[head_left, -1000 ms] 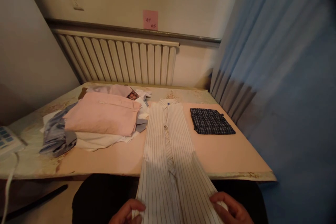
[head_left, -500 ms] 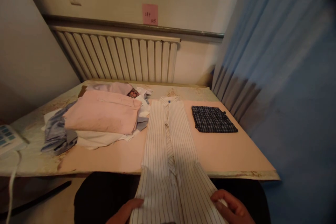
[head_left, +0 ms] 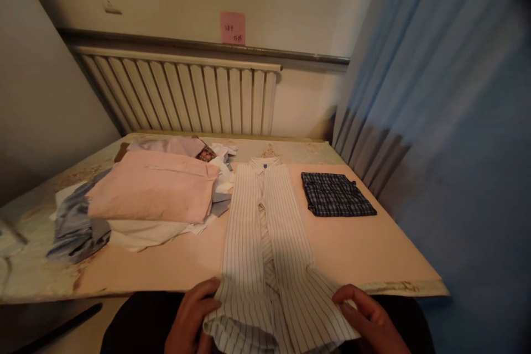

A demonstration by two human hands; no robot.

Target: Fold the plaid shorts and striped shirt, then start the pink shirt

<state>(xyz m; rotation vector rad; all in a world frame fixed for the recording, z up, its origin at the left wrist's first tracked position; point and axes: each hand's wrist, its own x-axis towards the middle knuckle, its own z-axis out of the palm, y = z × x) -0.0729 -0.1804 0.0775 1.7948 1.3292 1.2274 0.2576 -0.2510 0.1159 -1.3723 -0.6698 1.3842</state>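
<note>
Shirt [head_left: 265, 227] runs lengthwise from desk [head_left: 365, 254] near edge toward far collar, left hand [head_left: 191, 318] and right hand [head_left: 369, 325] each pinching a hem corner.

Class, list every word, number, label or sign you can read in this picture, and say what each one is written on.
Pink sticky note on the wall above the radiator: two short handwritten lines, too small and blurred to read.
Blue tag in the collar of the striped shirt: too small to read.
No other writing shows.
</note>
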